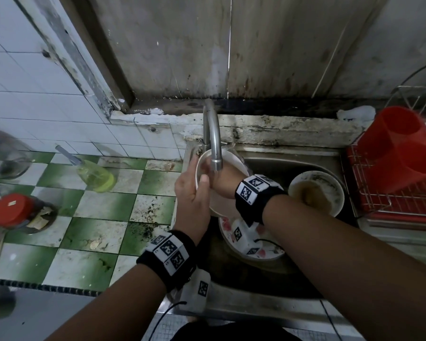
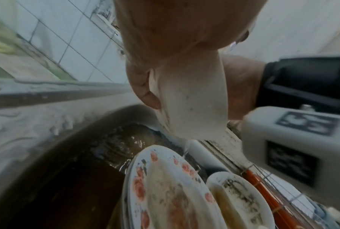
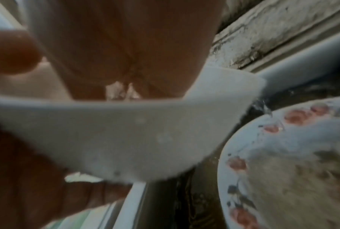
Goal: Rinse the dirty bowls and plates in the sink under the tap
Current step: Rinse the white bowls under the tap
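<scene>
Rinsing a white bowl [image 1: 221,198] under the tap [image 1: 215,153], tilted above the sink [image 1: 293,163].
Left hand [image 1: 192,193] pinches its rim, right hand [image 1: 221,183] rubs inside, grip unclear; wet, it could slip onto the flowered plate [image 1: 268,254] and chip.

A home kitchen, worn and much used: steel sink [image 1: 293,301] set into a counter [image 1: 89,232] of green and white checked tiles, stained and gritty; curved metal tap [image 1: 213,136] at the sink's back edge; white wall tiles [image 1: 30,94] on the left, a grimy, mould-darkened sill and bare panel behind; dirty bowl [image 1: 316,193] and flower-rimmed plate [image 1: 268,252] lying in the basin; wire dish rack [image 1: 379,193] with a red cutlery holder [image 1: 396,148] on the right; bottle of yellow dish liquid [image 1: 96,177] and a red-lidded jar [image 1: 20,212] standing on the counter
</scene>
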